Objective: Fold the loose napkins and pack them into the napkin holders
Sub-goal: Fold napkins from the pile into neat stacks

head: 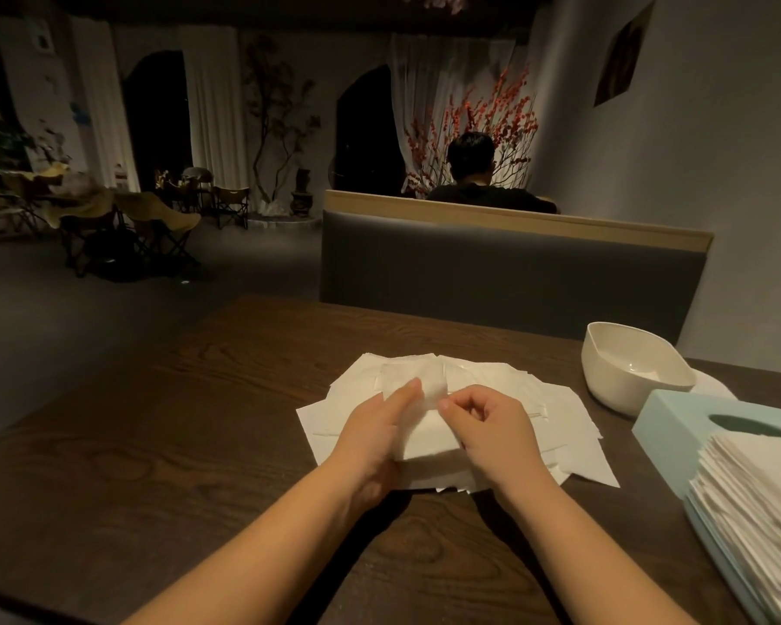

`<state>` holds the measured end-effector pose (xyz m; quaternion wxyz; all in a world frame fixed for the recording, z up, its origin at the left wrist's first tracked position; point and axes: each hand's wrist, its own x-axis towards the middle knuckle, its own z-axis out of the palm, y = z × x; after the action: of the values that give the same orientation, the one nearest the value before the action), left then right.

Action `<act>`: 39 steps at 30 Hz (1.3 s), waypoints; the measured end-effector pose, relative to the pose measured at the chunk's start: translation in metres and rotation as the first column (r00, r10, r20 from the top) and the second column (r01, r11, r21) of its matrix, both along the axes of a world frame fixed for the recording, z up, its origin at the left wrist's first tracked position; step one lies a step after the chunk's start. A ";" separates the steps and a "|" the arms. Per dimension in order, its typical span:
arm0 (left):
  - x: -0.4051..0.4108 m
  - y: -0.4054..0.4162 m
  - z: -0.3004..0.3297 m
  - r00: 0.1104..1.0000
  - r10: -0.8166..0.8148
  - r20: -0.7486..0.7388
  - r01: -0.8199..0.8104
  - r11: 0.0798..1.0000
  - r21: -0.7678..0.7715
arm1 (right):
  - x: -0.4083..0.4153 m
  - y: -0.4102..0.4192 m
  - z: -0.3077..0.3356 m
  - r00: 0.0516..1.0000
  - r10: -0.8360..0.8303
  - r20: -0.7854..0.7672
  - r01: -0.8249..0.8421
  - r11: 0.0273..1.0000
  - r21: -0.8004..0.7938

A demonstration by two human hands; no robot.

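A dark wood-grain table point(163, 426) fills the lower half of the frame, its far edge running from centre left up toward the right. Behind it, in the centre right, stands a grey padded bench back point(506, 268) with a pale wooden top rail; a seated person point(483, 182) shows above it, turned away.

In the middle of the table lies a wide spread of loose white napkins point(573, 426), overlapping flat sheets whose long axis runs left to right across the frame, corners fanning toward the lower right. At the lower right edge a pale blue holder point(668, 435) lies with its oval opening facing up, and just in front of it a thick stack point(758, 516) of white napkins sits on a second pale blue piece, its layered edges pointing left. Above the holder, at the right, is a white bowl point(627, 363), rounded-square, upright.

Both forearms reach in from the bottom edge. The left hand point(370, 430) lies on the pile with straight fingers point(406, 392) pressing on a napkin point(424, 426) partly folded on top of the spread; its raised fold points away from the viewer, its long axis running roughly near to far. The right hand point(492, 426) is just beside it, fingers curled, fingertips pinching that napkin's near right edge.
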<state>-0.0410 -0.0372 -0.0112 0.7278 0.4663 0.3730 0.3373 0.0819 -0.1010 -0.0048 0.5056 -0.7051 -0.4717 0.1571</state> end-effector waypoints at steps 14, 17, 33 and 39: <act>0.016 0.014 0.020 0.984 0.167 0.064 -0.161 0.982 -0.096 | 0.027 -0.014 0.016 0.999 -0.011 -0.050 0.013 0.999 0.038; 0.026 0.017 0.029 0.949 0.278 0.151 -0.246 0.948 -0.201 | 0.052 -0.021 0.020 0.989 -0.131 0.064 0.132 0.991 -0.007; 0.030 -0.001 0.027 0.982 0.022 0.187 0.006 0.988 -0.152 | 0.069 -0.021 0.016 0.790 0.121 0.601 0.120 0.931 -0.344; 0.018 0.008 0.030 0.929 0.178 0.324 -0.102 0.966 -0.236 | 0.056 -0.015 0.011 0.640 0.208 0.739 0.097 0.933 -0.347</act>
<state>-0.0233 -0.0292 0.0190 0.8016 0.2911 0.3075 0.4221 0.1383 -0.1155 0.0066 0.1171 -0.7686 -0.6262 -0.0577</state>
